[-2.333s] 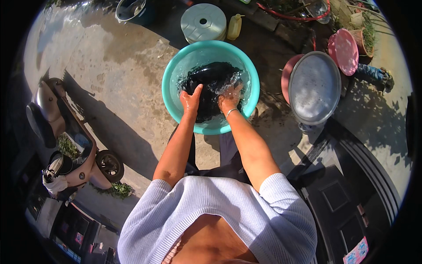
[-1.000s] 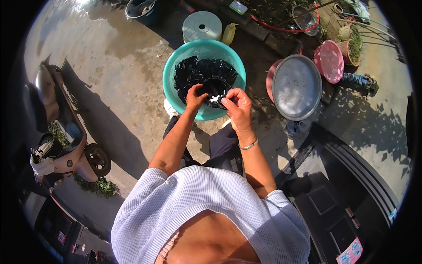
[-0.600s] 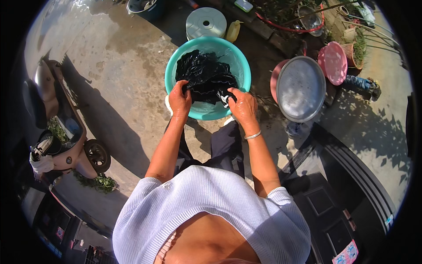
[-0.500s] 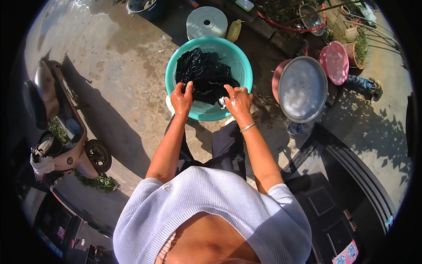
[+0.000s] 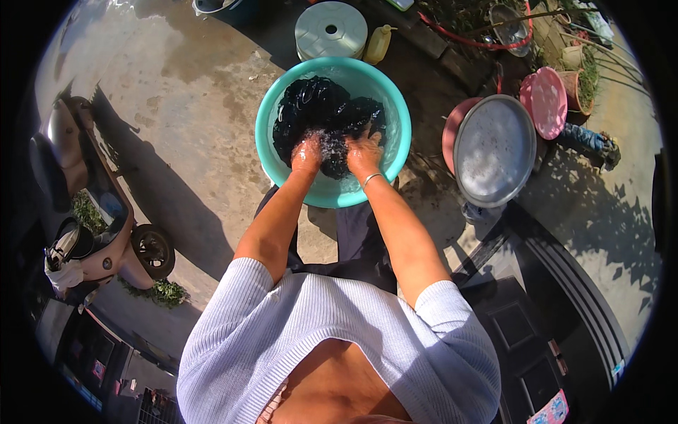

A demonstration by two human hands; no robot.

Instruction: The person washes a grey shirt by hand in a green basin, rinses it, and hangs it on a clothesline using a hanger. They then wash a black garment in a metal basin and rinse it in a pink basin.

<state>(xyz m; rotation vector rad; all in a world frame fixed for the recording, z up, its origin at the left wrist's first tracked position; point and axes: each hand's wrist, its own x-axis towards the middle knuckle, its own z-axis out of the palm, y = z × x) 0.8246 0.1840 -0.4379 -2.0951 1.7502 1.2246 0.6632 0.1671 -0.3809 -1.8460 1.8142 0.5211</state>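
Observation:
A turquoise basin [image 5: 263, 134] of water stands on the ground in front of me. Inside it lies a wet, bunched black garment [image 5: 311, 106]; its exact kind does not show. My left hand [image 5: 306, 154] is down in the water against the cloth's near left side, its fingers hidden by splashing and cloth. Beside it my right hand [image 5: 364, 151], with a silver bangle at the wrist, presses on the near right part of the cloth. Its visible fingers are stretched out and apart.
Beyond the basin stand a round pale lid-like object [image 5: 330, 32] and a yellowish jug [image 5: 378, 45]. To the right are a wide metal pan [image 5: 494, 150] and a pink basin [image 5: 548, 103]. A scooter [image 5: 113, 261] is parked at left.
Both hands have let the raised near edge of the cloth down and pushed into the basin, closer together. Water splashes between them. The white bit at my right hand no longer shows.

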